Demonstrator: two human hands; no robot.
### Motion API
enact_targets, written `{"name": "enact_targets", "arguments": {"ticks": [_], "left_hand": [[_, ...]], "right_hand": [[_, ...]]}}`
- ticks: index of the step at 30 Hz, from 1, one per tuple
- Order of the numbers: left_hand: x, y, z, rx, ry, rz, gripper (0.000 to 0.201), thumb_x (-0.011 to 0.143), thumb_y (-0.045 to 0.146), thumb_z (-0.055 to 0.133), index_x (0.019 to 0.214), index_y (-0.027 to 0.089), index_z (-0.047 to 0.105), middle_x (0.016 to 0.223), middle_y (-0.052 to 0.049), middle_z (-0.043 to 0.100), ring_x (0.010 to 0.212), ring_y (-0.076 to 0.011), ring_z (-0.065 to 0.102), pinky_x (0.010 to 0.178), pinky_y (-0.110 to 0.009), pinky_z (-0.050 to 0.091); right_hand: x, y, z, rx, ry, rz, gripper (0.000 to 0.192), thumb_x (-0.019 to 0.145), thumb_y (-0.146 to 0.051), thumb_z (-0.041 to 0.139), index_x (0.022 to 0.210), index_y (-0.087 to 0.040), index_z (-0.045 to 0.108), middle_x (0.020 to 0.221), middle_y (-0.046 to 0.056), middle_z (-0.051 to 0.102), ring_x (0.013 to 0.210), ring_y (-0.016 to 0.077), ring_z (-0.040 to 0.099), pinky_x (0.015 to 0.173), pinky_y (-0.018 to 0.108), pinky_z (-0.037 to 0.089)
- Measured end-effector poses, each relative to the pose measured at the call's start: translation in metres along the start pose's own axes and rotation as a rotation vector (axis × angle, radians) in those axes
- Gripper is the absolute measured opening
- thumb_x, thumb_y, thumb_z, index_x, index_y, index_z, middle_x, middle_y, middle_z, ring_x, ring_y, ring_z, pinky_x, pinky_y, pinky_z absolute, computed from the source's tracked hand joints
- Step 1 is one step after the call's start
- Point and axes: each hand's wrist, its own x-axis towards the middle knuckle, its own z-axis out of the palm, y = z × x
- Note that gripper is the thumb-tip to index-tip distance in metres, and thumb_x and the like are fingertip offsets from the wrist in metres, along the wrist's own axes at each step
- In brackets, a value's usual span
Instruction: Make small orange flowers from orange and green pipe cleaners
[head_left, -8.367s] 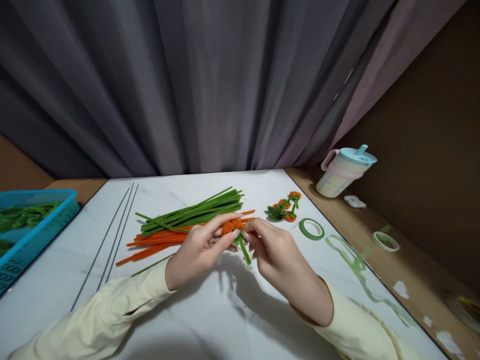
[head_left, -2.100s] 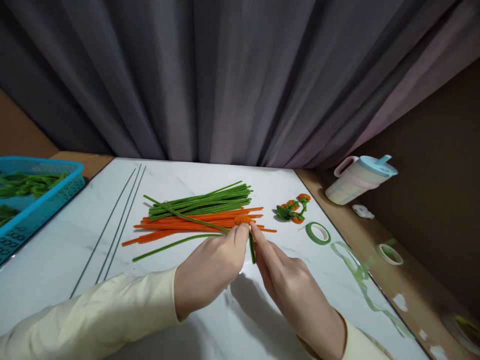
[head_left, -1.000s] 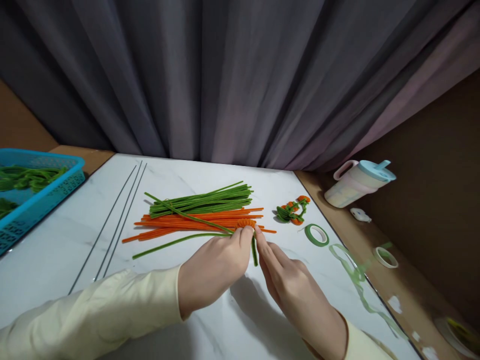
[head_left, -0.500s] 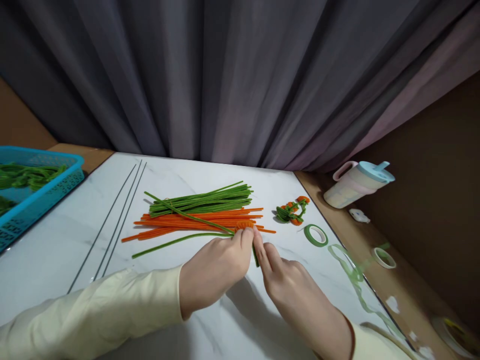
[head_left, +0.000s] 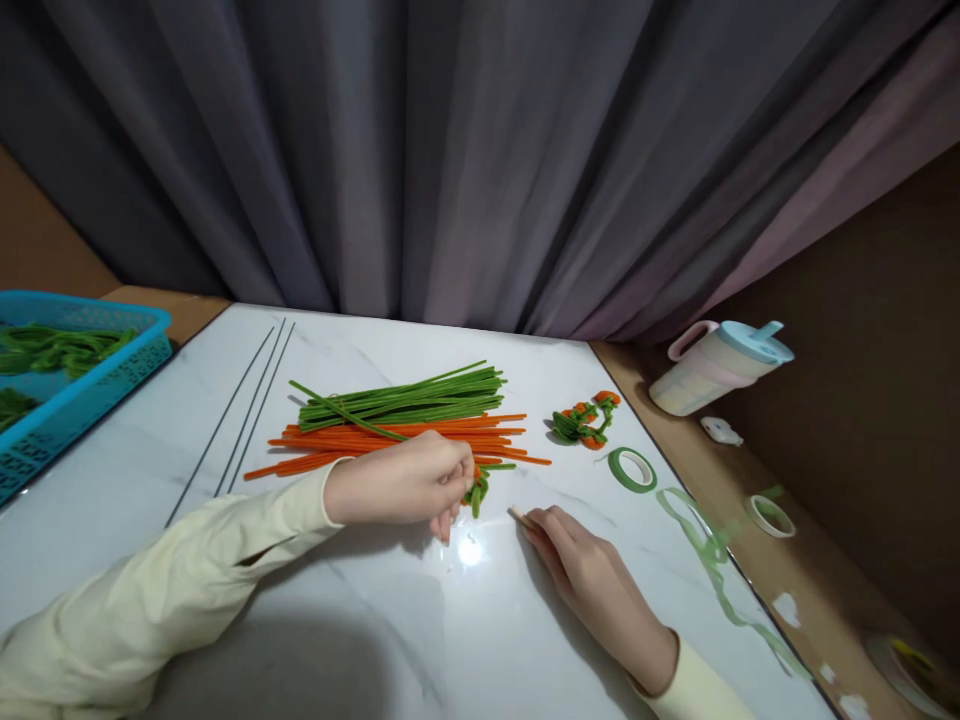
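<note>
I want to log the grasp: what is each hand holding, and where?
Left hand pinches the green pipe-cleaner piece at its upper end. Right hand holds nothing.

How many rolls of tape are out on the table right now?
3 that I can see: a green tape roll on the marble top by the finished flowers, a pale roll on the brown surface, and one partly cut off at the bottom right corner.
</note>
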Motion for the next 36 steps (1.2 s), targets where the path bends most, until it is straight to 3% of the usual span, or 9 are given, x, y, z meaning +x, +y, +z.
{"name": "enact_targets", "arguments": {"ticks": [4,9,14,22,31,36], "left_hand": [[0.018,-0.020,0.009,-0.238,-0.235,-0.097,0.015,0.087,0.013,0.038,0.073,0.016,0.043,0.059,-0.001,0.066,0.049,-0.0135,0.065,0.048,-0.020,0.049],[0.033,-0.040,0.023,-0.361,-0.354,-0.135,0.017,0.088,0.025,0.045,0.073,0.016,0.044,0.054,-0.002,0.065,0.049,-0.0154,0.065,0.048,-0.022,0.050],[0.031,-0.035,0.031,-0.398,-0.361,-0.188,0.014,0.087,0.024,0.046,0.075,0.016,0.045,0.059,-0.001,0.064,0.049,-0.0143,0.065,0.048,-0.021,0.049],[0.029,-0.021,0.036,-0.252,-0.311,-0.226,0.018,0.087,0.011,0.035,0.072,0.015,0.045,0.056,0.000,0.062,0.050,-0.0130,0.065,0.049,-0.018,0.045],[0.022,-0.022,0.043,-0.082,-0.244,-0.090,0.017,0.087,0.014,0.035,0.073,0.017,0.043,0.054,0.001,0.063,0.059,-0.0142,0.067,0.055,-0.020,0.049],[0.022,-0.017,0.044,0.013,-0.229,-0.096,0.019,0.088,0.016,0.034,0.070,0.019,0.040,0.055,0.000,0.064,0.057,-0.0139,0.064,0.053,-0.020,0.045]], "right_hand": [[0.007,-0.006,-0.003,0.204,0.096,-0.106,0.013,0.094,-0.014,0.040,0.098,-0.017,0.053,0.092,0.008,0.060,0.085,0.0176,0.058,0.074,0.030,0.049],[0.010,-0.016,0.006,0.349,0.247,-0.194,0.018,0.090,-0.010,0.047,0.104,-0.017,0.055,0.096,0.009,0.060,0.090,0.0186,0.057,0.076,0.030,0.050],[0.004,-0.018,0.019,0.242,0.256,-0.280,0.021,0.091,-0.009,0.046,0.109,-0.015,0.055,0.092,0.010,0.063,0.082,0.0195,0.055,0.074,0.035,0.050],[0.002,-0.015,0.019,-0.003,0.267,-0.454,0.023,0.089,-0.002,0.039,0.104,-0.003,0.057,0.090,0.016,0.064,0.078,0.0214,0.055,0.069,0.037,0.047],[0.004,-0.016,0.020,0.003,0.261,-0.472,0.024,0.091,-0.005,0.037,0.101,-0.006,0.059,0.081,0.012,0.063,0.074,0.0193,0.055,0.067,0.034,0.047],[0.006,-0.014,0.018,0.026,0.214,-0.501,0.025,0.092,-0.006,0.036,0.097,-0.006,0.060,0.079,0.012,0.063,0.075,0.0201,0.056,0.069,0.035,0.049]]}}
